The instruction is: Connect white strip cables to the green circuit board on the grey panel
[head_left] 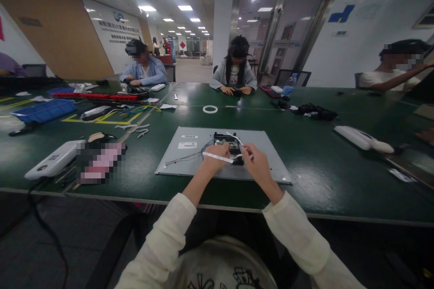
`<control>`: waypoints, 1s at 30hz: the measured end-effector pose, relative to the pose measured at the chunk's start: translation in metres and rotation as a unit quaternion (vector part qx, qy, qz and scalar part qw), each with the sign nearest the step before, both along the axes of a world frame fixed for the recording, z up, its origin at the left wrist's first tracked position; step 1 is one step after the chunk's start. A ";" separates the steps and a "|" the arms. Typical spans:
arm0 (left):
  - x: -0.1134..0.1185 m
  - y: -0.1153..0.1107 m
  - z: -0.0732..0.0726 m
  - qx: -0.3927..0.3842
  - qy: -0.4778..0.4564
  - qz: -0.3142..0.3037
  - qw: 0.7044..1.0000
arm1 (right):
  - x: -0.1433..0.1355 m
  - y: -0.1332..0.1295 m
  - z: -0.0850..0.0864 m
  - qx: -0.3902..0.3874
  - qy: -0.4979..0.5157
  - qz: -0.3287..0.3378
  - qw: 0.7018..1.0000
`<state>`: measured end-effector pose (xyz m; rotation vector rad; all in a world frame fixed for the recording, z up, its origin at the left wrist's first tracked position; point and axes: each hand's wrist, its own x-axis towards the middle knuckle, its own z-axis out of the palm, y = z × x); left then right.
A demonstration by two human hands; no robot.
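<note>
A flat grey panel [190,162] with paper labels lies on the table in front of me. On it sits a circuit board [233,144] with black plastic parts around it. My left hand [217,154] is over the board's left side with fingers bent and closed; what they hold is hidden. Across the back of that hand runs a white strip [219,157]. My right hand [256,162] is closed in a pinch at the board's right edge, on the end of a thin white strip [233,136]. Grey cables [183,159] trail left over the panel.
A roll of white tape [210,109] lies beyond the panel. To the left are a white power bank-like device [56,159], a pink pouch-like item [101,162] and a blue tray [45,110]. A water bottle [290,85] stands far right. Several people sit around the table.
</note>
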<state>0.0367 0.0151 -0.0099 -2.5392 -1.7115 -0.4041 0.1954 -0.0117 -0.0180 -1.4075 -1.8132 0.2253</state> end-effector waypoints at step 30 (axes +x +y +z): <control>-0.026 0.030 0.014 -0.242 -0.584 -0.061 0.772 | -0.034 0.012 0.012 -0.180 0.317 0.111 0.924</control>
